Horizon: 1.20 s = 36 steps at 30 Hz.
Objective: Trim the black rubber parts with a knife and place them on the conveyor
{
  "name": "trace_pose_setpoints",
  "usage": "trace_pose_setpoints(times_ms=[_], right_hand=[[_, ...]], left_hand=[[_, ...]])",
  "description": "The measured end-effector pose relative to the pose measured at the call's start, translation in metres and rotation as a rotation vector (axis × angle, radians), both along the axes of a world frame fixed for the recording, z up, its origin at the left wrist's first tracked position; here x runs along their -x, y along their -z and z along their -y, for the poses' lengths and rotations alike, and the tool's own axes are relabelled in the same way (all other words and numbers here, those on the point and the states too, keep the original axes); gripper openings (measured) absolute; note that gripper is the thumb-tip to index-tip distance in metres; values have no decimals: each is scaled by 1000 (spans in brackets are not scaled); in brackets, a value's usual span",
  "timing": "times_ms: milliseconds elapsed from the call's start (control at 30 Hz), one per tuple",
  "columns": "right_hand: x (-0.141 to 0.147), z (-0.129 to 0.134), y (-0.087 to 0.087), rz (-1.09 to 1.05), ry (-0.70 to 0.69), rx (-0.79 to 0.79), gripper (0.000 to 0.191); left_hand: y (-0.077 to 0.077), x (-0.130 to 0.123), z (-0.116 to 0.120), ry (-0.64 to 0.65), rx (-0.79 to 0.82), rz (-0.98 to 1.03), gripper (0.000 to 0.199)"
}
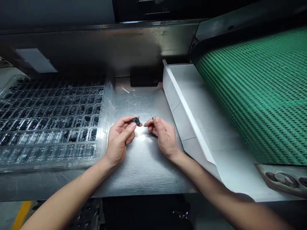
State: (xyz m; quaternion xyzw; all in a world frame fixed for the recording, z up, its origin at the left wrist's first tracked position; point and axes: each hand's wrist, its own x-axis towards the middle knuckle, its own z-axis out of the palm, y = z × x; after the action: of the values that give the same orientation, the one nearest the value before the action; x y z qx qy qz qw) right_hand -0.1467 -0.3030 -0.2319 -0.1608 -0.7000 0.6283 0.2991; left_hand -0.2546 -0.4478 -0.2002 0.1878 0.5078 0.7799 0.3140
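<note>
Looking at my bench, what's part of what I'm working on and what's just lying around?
Likely part of the work:
- black part, in your left hand
- tiny piece, in your right hand
- clear tray of black parts

Apparently just lying about:
- thin pale strip
- dark block at the back

A green mesh belt (259,89) fills the right — a white trough (216,127) beside it.
</note>
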Motion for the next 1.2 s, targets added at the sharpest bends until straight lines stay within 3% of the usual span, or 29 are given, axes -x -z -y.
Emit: trace_pose_setpoints(times_ms=[133, 300, 667, 1200], right_hand=[[-1, 1, -3, 5, -20, -223, 55], [-1, 1, -5, 58, -21, -334, 57], [0, 0, -5, 55, -36, -393, 50], [-2, -1, -8, 97, -8, -452, 59]], left_hand=[[-1, 1, 0, 0, -23, 0, 28], [-2, 0, 1, 13, -25, 4, 31], [-1, 1, 2, 19, -43, -30, 30], [-3, 1, 2, 22, -49, -3, 30]])
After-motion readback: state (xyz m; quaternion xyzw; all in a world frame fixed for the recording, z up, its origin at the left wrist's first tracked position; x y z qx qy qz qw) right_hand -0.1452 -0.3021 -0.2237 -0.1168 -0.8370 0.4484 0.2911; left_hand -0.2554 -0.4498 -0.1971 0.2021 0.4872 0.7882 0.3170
